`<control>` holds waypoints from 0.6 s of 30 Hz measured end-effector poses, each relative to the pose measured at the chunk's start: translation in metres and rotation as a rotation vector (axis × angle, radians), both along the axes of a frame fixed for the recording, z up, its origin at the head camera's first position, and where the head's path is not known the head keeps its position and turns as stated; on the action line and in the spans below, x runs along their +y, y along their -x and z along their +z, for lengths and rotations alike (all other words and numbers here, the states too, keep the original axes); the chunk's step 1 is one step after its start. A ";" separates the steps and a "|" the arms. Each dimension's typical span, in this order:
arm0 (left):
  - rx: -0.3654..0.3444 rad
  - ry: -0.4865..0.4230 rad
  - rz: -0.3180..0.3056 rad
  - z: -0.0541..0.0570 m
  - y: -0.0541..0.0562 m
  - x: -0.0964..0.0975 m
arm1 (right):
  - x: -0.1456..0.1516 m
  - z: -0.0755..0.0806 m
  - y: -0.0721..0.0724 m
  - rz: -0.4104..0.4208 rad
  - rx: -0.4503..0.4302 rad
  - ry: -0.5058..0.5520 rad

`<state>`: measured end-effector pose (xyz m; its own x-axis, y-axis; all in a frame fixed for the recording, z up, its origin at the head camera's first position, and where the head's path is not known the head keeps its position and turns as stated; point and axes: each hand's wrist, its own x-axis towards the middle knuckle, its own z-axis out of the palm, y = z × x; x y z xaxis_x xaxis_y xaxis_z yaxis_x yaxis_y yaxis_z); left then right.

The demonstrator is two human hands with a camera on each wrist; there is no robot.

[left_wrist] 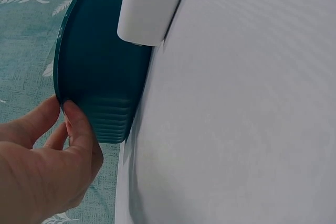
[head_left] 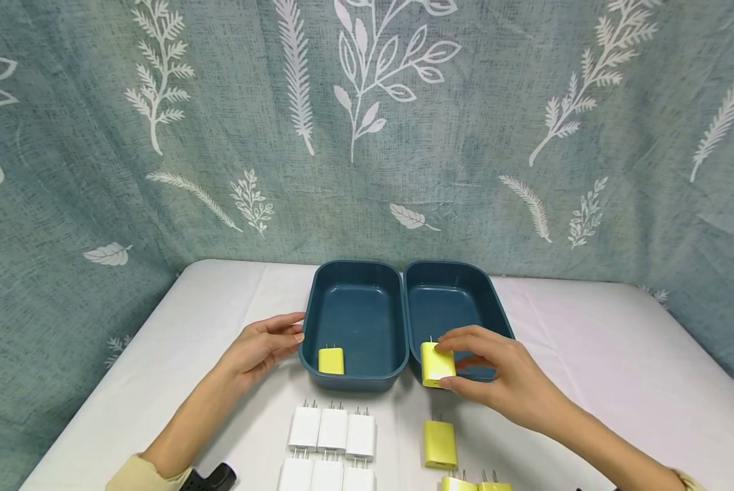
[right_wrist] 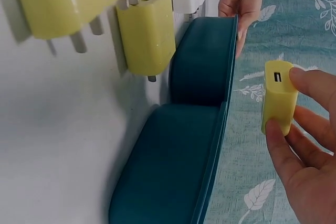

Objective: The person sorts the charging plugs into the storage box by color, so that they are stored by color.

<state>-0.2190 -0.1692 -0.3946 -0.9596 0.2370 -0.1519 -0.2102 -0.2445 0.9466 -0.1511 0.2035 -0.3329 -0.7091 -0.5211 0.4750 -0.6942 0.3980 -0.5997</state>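
While my right hand (head_left: 505, 372) pinches a yellow charger (head_left: 434, 366) between thumb and fingertips, prongs pointing away from me, above the near rim of the right tray (head_left: 443, 303), my left hand (head_left: 262, 349) holds the left tray (head_left: 357, 317) at its outer rim, fingers bent close together. One more yellow plug (head_left: 331, 361) sits in that left tray's near corner. White chargers (head_left: 332, 431) stand in rows on the worktop (head_left: 557, 320) nearer me, beside other yellow adapters (head_left: 440, 444).
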 end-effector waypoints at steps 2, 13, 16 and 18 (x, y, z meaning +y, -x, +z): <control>-0.005 -0.001 0.005 0.000 0.000 0.000 | -0.004 0.000 0.003 0.005 -0.015 0.006; -0.007 0.002 0.008 -0.002 0.001 -0.001 | -0.028 -0.001 0.023 0.045 -0.024 0.005; -0.010 0.000 0.008 -0.002 0.001 -0.001 | -0.032 0.000 0.027 0.038 -0.046 -0.012; -0.012 0.001 0.006 -0.002 0.002 0.000 | -0.035 0.001 0.029 0.031 -0.063 -0.022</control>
